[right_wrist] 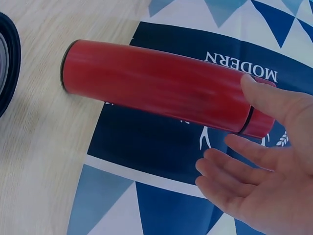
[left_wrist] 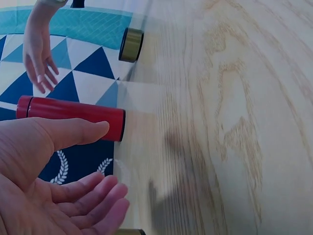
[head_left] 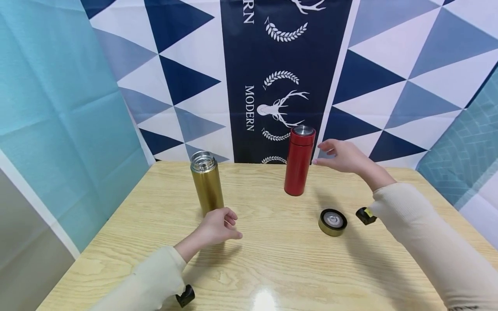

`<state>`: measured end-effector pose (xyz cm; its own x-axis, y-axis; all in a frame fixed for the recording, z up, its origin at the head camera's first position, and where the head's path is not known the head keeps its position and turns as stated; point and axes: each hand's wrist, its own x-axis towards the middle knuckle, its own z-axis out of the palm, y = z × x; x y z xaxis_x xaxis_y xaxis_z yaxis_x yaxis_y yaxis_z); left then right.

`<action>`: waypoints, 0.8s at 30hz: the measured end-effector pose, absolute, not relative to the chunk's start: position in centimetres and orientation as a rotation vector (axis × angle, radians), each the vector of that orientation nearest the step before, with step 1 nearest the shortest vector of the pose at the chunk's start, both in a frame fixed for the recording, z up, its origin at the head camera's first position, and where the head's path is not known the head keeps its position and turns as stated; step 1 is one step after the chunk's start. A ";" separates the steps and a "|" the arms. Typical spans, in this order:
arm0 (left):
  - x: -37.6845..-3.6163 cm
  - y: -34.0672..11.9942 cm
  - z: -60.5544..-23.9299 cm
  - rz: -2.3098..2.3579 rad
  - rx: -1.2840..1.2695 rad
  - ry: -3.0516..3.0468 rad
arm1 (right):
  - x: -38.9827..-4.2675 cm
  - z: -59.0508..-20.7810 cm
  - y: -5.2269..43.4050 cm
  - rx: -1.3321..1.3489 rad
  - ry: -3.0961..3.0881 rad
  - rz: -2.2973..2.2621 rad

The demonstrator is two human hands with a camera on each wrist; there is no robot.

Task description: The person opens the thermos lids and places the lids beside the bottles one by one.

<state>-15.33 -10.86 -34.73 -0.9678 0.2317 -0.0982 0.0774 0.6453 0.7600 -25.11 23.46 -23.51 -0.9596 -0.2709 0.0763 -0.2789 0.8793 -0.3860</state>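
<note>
On the left of the table stands a gold thermos (head_left: 209,185) with its steel mouth uncovered. My left hand (head_left: 218,226) hovers in front of its lower part, fingers loosely bent and nothing in them. A red thermos (head_left: 298,164) with its lid on stands upright farther back, right of the middle. Just right of its top is my right hand (head_left: 337,156), thumb and fingers spread apart with nothing between them; in the right wrist view the thumb (right_wrist: 261,95) overlaps the lid end. The gold lid (head_left: 332,222) lies upside down on the table, its inner side facing up.
The wooden table (head_left: 268,242) ends at a patterned cloth backdrop (head_left: 194,77) right behind the red thermos. A light blue cloth (head_left: 58,108) hangs at the left side. Small black wrist cameras hang under both sleeves, one (head_left: 365,215) close to the gold lid.
</note>
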 end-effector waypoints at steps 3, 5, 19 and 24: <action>-15.4 -10.6 -34.8 1.235 0.282 2.696 | -25.4 -23.7 23.3 0.411 -3.002 0.674; -15.5 -10.5 -35.0 1.242 0.310 2.701 | -25.6 -23.7 23.1 0.392 -2.989 0.697; -15.8 -10.2 -36.0 1.307 0.475 2.628 | -27.3 -24.2 21.9 0.265 -2.918 0.916; -15.8 -10.0 -35.9 1.329 0.484 2.618 | -27.8 -24.5 21.8 0.230 -2.858 1.052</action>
<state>-15.75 -9.96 -35.88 -0.9337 0.3581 -0.0009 0.2107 0.5513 0.8073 -27.84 21.81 -24.51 -0.9848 -0.1108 0.1336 -0.1710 0.7518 -0.6368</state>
